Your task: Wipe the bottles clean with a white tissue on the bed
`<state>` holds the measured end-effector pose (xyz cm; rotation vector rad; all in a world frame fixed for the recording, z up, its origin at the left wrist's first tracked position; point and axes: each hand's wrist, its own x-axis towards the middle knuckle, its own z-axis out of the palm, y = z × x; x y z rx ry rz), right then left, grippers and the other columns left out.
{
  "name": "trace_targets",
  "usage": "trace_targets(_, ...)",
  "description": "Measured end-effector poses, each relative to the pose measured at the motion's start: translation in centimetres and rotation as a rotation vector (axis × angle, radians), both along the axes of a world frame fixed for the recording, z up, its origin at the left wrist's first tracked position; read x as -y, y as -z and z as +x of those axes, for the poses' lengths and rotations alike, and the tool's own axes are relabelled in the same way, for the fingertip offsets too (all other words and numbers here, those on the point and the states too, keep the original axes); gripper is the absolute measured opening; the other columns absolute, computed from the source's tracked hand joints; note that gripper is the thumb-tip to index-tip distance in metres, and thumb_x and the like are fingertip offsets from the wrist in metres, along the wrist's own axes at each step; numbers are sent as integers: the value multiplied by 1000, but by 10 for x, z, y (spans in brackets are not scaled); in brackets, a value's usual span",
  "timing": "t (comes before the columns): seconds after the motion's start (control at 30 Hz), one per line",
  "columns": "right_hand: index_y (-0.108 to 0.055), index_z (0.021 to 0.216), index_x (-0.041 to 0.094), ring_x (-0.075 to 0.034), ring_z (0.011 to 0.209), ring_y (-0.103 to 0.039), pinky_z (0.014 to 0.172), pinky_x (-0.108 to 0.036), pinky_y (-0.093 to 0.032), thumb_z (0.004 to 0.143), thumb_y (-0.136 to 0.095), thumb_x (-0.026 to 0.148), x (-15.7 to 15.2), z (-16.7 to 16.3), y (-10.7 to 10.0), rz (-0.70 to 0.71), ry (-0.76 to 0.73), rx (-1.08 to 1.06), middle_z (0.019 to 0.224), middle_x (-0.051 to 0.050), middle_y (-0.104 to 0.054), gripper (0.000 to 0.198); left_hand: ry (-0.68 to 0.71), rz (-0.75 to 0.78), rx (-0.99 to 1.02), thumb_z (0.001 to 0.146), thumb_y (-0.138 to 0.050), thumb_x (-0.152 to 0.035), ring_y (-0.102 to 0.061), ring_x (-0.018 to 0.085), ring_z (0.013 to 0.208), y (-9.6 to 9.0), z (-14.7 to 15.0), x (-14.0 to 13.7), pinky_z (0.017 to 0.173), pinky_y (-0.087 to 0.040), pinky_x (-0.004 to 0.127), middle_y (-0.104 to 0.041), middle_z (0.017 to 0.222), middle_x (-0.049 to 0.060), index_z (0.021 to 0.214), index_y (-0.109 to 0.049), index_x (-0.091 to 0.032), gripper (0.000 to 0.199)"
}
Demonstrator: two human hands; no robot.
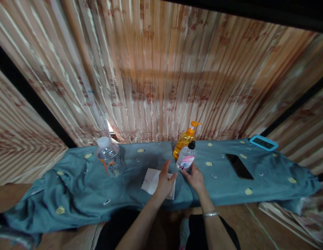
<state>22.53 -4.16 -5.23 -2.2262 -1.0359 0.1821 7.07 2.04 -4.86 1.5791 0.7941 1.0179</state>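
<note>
A small clear bottle (pixel 186 158) with a black cap and a pink and blue label stands near the middle of the cloth-covered table. My right hand (pixel 195 177), with a silver bracelet on its wrist, has its thumb and fingers around the bottle's lower part. My left hand (pixel 165 182) is just to the left, thumb and fingers apart, with nothing in it. It is over a white folded tissue (pixel 151 176) and partly covers it. Right behind the clear bottle stands a yellow pump bottle (pixel 182 142) with an orange pump, its lower part partly hidden.
To the left stands a large clear plastic bottle (pixel 111 158) with a white cap. A dark phone (pixel 239 166) lies on the right, and a blue-framed device (pixel 264 142) is at the back right corner. The green patterned cloth (pixel 83 187) is rumpled at the left. Pleated curtains (pixel 156 86) hang behind.
</note>
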Motion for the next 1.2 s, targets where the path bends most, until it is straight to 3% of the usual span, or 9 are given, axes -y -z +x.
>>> trace_targets(0.1,-62,103,8,-35,96,-65,80,-40,-45,84,-55,35,11,-4,-3,-138,-42,45,100,-24,-68,34,-62,14,-10,72,-66,-23,-49,28,127,-4,-26,-4,111,-35,48,-59,132,10,119,-60,-22,47)
trace_targets(0.27,-66,93,7,-38,92,-66,77,-41,-44,89,-51,41,18,-21,-8,-249,-106,66,92,-27,-70,37,-154,-21,-10,73,-66,-26,-52,26,125,-7,-68,-5,109,-38,46,-59,130,10,116,-62,-21,44)
trace_targets(0.47,-49,129,6,-30,95,-67,78,-34,-45,86,-51,51,2,-51,-9,-178,-244,-8,92,-14,-73,62,-248,-95,33,70,-70,-28,-56,28,120,4,-103,0,105,-42,47,-60,128,14,115,-62,-17,47)
trace_targets(0.57,-48,130,6,-29,97,-67,77,-32,-46,78,-64,45,-8,-61,-9,-152,-274,-53,100,-16,-71,67,-305,-131,43,70,-70,-29,-53,29,125,5,-117,4,105,-42,46,-57,132,15,117,-60,-18,49)
trace_targets(0.67,-61,115,9,-28,92,-67,76,-31,-46,71,-71,36,-17,-66,-8,-164,-294,-96,96,-15,-72,52,-352,-97,36,73,-69,-30,-48,29,129,-10,-132,7,107,-40,46,-54,136,14,121,-56,-20,51)
trace_targets(0.83,-69,90,13,-27,84,-67,71,-31,-45,67,-73,29,-29,-73,-8,-209,-328,-181,82,-10,-72,28,-453,215,-37,78,-64,-33,-38,26,136,-57,-161,6,112,-34,43,-44,144,11,135,-42,-22,62)
trace_targets(0.9,-68,96,11,-29,87,-67,73,-32,-46,66,-73,29,-31,-78,-10,-211,-330,-205,86,-12,-72,35,-567,311,-104,76,-67,-35,-30,27,140,-67,-174,-2,116,-26,44,-36,149,12,141,-33,-20,74)
trace_targets(1.0,-64,108,8,-32,98,-65,81,-35,-45,65,-73,28,-32,-85,-13,-188,-325,-238,99,-16,-71,49,-708,249,-167,68,-75,-37,-16,30,146,-65,-188,-26,120,-18,43,-22,155,16,147,-18,-16,99)
trace_targets(1.2,-63,110,14,-31,111,-59,94,-39,-41,55,-73,22,-35,-86,-13,-56,-276,-409,115,-14,-67,56,-691,123,-145,60,-81,-27,-14,31,146,-44,-184,-88,119,-18,44,-15,157,18,146,-12,-15,111)
